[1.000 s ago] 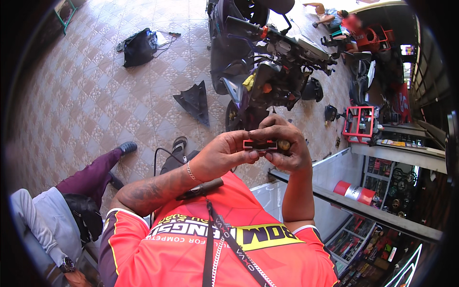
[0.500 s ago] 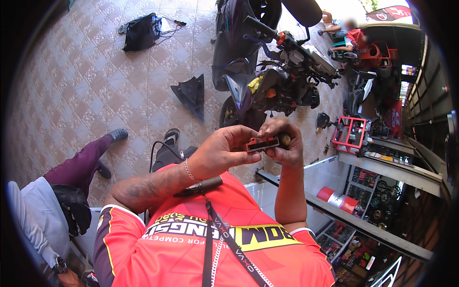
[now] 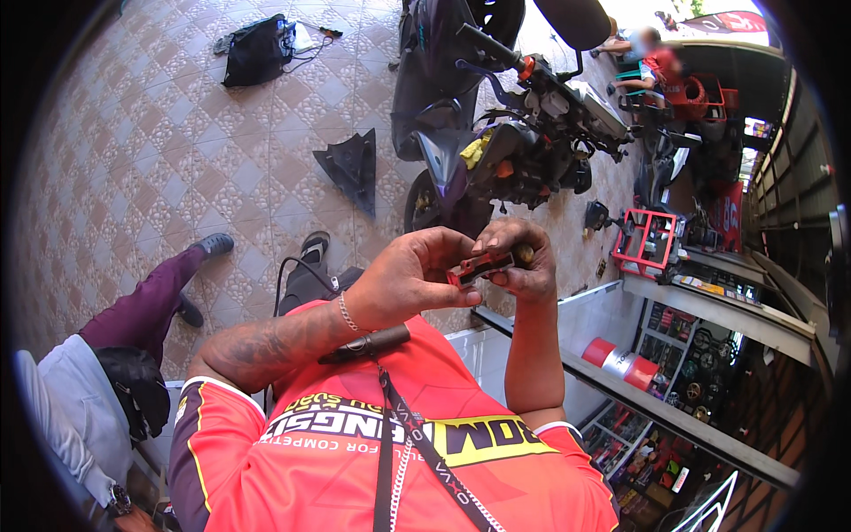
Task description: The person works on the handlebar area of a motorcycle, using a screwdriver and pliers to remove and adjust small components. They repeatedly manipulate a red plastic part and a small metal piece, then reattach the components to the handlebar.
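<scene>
In front of my chest, both hands hold a small red-and-black rectangular part (image 3: 479, 268) with a dark hollow side; its exact kind I cannot make out. The thumb and fingers of my left hand (image 3: 424, 273) pinch its red end. My right hand (image 3: 532, 270) grips the other end from above and below. A rounded, brownish-yellow knob-like end (image 3: 525, 256), maybe a tool handle, sticks out between the right fingers; the rest of it is hidden. Beyond my hands stands a partly stripped motorcycle (image 3: 514, 133) with bare front parts and a yellow cloth (image 3: 475, 152) tucked in it.
A dark triangular panel (image 3: 352, 170) and a black bag (image 3: 257, 53) lie on the tiled floor. Another person (image 3: 97, 381) is close at my left. To my right are a metal rail (image 3: 674, 412), display shelves (image 3: 660, 355) and a red frame (image 3: 645, 241). More people sit far right.
The small part has been tilted in my hands, its right end now higher and its side turned differently. Both hands keep their grip.
</scene>
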`<action>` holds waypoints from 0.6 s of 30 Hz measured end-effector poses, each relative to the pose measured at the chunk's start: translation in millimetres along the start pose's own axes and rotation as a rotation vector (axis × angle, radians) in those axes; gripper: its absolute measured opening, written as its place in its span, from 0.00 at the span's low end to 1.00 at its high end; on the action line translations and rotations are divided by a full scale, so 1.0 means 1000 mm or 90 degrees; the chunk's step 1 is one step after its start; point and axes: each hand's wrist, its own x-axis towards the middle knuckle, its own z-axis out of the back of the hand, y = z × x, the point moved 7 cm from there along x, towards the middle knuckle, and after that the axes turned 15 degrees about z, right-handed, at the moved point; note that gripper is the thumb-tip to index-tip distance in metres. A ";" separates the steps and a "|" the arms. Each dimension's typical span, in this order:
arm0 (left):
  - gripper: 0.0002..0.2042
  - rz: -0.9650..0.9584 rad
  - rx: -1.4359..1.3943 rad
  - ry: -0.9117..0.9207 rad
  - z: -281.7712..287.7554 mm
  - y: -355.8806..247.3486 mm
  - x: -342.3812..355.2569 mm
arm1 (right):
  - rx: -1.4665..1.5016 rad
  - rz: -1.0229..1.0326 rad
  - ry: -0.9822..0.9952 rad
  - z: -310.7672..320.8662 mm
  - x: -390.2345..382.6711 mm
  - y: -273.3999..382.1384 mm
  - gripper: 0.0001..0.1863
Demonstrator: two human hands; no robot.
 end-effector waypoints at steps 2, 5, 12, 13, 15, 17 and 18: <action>0.27 0.003 0.004 -0.001 0.001 0.001 0.000 | 0.000 0.001 0.000 -0.001 0.000 0.002 0.19; 0.28 0.005 -0.002 0.008 0.001 0.002 0.001 | -0.029 -0.003 0.006 -0.003 0.001 0.005 0.18; 0.29 -0.006 0.005 0.041 -0.002 0.001 -0.002 | -0.135 0.009 0.054 -0.015 0.005 0.021 0.19; 0.29 -0.006 -0.001 0.051 -0.003 0.001 -0.002 | -0.151 0.009 0.063 -0.017 0.007 0.024 0.19; 0.28 0.001 -0.035 0.072 -0.005 0.002 -0.003 | -0.191 0.020 0.088 -0.023 0.010 0.031 0.21; 0.28 -0.002 -0.048 0.088 -0.007 0.002 -0.004 | -0.242 0.033 0.112 -0.030 0.014 0.039 0.22; 0.28 -0.009 -0.042 0.092 -0.007 0.001 -0.004 | -0.273 0.037 0.126 -0.034 0.016 0.042 0.23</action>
